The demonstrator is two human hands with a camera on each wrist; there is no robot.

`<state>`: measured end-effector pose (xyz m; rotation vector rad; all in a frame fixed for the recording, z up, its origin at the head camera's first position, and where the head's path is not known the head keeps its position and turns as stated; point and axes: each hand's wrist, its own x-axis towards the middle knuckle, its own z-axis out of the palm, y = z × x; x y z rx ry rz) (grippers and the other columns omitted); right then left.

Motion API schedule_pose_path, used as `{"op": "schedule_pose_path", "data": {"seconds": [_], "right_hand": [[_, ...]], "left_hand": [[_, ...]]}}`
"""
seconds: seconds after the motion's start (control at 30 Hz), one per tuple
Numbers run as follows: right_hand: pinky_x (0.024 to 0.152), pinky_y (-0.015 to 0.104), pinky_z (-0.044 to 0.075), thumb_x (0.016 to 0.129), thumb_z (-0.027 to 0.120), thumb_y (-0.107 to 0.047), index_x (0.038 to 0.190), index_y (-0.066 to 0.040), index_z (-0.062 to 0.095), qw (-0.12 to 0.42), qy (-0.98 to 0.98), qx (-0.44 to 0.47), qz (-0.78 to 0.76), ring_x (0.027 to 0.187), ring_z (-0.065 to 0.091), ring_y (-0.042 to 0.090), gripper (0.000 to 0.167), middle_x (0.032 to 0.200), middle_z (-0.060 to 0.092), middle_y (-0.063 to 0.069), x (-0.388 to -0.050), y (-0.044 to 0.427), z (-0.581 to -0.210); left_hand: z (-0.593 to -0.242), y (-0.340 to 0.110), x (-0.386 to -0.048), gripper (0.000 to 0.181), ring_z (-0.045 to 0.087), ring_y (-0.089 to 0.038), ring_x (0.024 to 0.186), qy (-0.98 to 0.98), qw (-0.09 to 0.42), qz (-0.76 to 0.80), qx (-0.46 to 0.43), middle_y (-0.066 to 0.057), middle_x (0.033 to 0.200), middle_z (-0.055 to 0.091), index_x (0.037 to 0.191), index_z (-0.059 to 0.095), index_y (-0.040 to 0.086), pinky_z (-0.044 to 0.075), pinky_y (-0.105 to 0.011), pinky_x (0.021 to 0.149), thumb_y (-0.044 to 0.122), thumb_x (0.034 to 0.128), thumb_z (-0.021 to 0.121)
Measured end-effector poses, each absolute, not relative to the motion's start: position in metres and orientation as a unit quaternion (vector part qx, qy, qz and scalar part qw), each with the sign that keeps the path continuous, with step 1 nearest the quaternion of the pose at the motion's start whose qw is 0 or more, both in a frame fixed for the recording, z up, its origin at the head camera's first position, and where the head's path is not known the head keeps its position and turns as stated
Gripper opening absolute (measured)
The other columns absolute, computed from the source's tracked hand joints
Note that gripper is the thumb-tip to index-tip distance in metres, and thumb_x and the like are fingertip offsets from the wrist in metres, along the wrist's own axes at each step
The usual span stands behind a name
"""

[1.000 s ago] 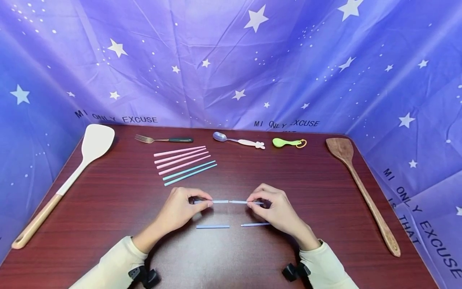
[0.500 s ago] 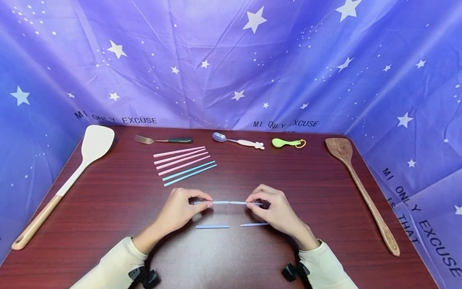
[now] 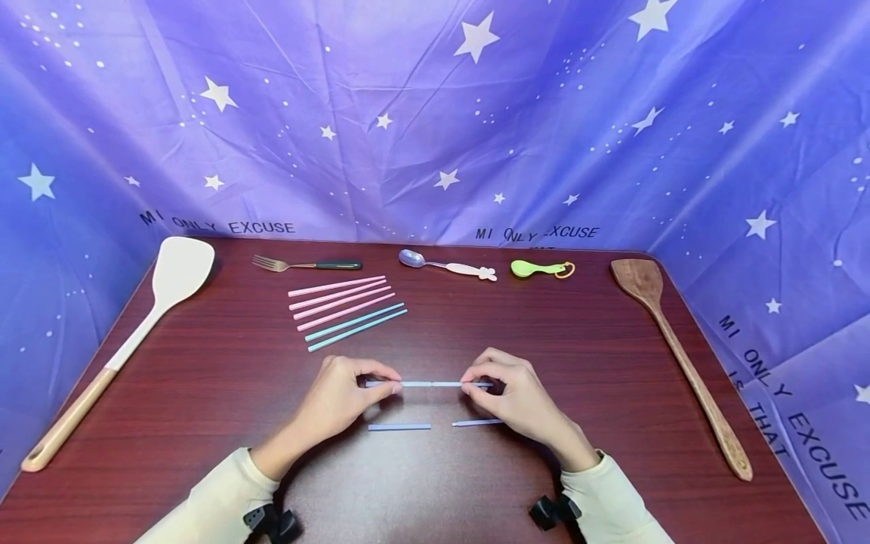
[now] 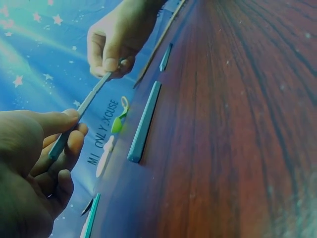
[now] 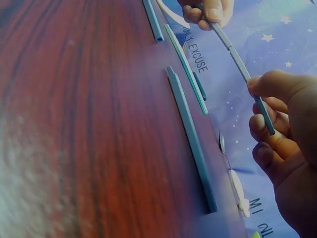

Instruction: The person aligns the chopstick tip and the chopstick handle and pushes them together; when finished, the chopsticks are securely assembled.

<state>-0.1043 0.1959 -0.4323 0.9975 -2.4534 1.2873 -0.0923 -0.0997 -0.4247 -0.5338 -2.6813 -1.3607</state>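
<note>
My left hand (image 3: 343, 397) pinches a blue chopstick half (image 3: 414, 384) between thumb and fingers. Opposite it, my right hand (image 3: 515, 389) pinches the other blue half (image 3: 446, 384) the same way. Their inner ends meet end to end, in line above the table, with a thin seam showing. In the right wrist view the joined chopstick (image 5: 239, 64) runs from hand to hand. Two more blue pieces lie apart below: a plain one (image 3: 399, 427) at left, and one with a narrow tip (image 3: 476, 423) at right, partly hidden by my right hand in the head view.
Several pink chopsticks (image 3: 340, 295) and two teal chopsticks (image 3: 356, 326) lie behind my left hand. Along the back are a fork (image 3: 306, 264), a spoon (image 3: 448, 266) and a green measuring spoon (image 3: 540, 269). A white spatula (image 3: 180, 272) lies left, a wooden one (image 3: 680, 355) right.
One second ago a small gap separated the two held halves. My right hand has shifted slightly left, and the ends now touch in a straight line. The loose pieces have not moved.
</note>
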Motion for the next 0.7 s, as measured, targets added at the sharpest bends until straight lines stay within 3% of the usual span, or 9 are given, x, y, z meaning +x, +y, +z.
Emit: {"op": "schedule_pose_path", "data": {"seconds": [0.13,0.43,0.7], "right_hand": [[0.069,0.017,0.048,0.088,0.079,-0.004,0.092,-0.018,0.077,0.092,-0.833,0.334,0.43,0.079,0.064,0.009,0.014,0.09,0.069,-0.009,-0.1036,0.1947,-0.4322],[0.063,0.017,0.045,0.087,0.081,-0.006,0.099,-0.017,0.078,0.097,-0.832,0.325,0.439,0.073,0.062,0.012,0.016,0.092,0.071,-0.006,-0.1066,0.1974,-0.436],[0.058,0.019,0.043,0.089,0.08,-0.008,0.097,-0.02,0.079,0.084,-0.84,0.299,0.444,0.067,0.052,0.001,0.015,0.084,0.071,-0.01,-0.1066,0.1995,-0.4344]], "left_hand": [[-0.426,-0.0983,-0.0922,0.006,0.034,0.006,0.054,-0.877,0.048,-0.445,-0.176,0.016,0.081,0.078,0.087,0.083,0.026,0.028,-0.018,0.048,0.028,0.0832,0.087],[-0.4276,-0.1004,-0.0935,0.008,0.03,0.006,0.053,-0.873,0.055,-0.451,-0.176,0.016,0.082,0.078,0.088,0.083,0.025,0.027,-0.017,0.048,0.032,0.0841,0.086],[-0.4279,-0.1017,-0.0948,0.009,0.041,0.005,0.056,-0.869,0.067,-0.458,-0.177,0.016,0.082,0.078,0.089,0.082,0.029,0.032,-0.017,0.05,0.023,0.0834,0.087]]}}
